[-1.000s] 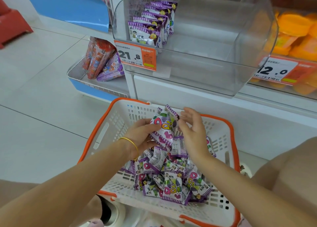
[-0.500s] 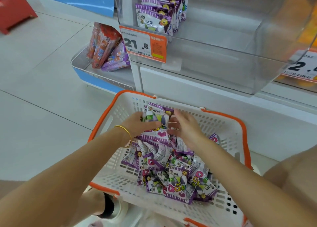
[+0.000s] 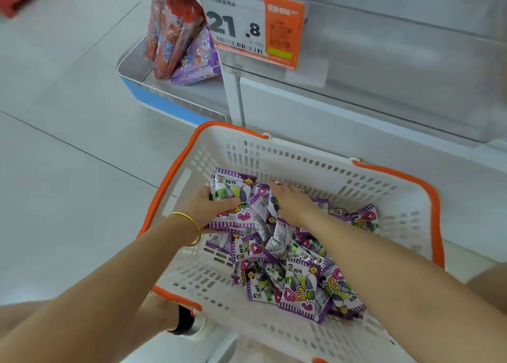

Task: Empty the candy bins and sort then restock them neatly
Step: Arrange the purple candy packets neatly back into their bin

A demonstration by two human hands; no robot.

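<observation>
White basket with an orange rim fills the 6 o'clock half of the head view and sits on the floor against the shelf base. Purple candy packets are heaped inside it, spread from basket centre toward 5 o'clock, with a few more near the 3 o'clock wall. Left hand is at the basket's 10 o'clock, fingers curled round a small stack of packets held face up, thumb across the front. There is a gold bangle on that wrist. Right hand is just beside it at 12 o'clock of the heap, palm down, fingers out fairly straight and resting on the packets; can't tell if anything is pinched underneath. Clear bin is at 1 o'clock above the basket, and only a few packet corners show at its top edge. An orange price tag reading 21.8 is on its front at 12 o'clock. Red bags and a purple bag stand on the low shelf at 11 o'clock.
</observation>
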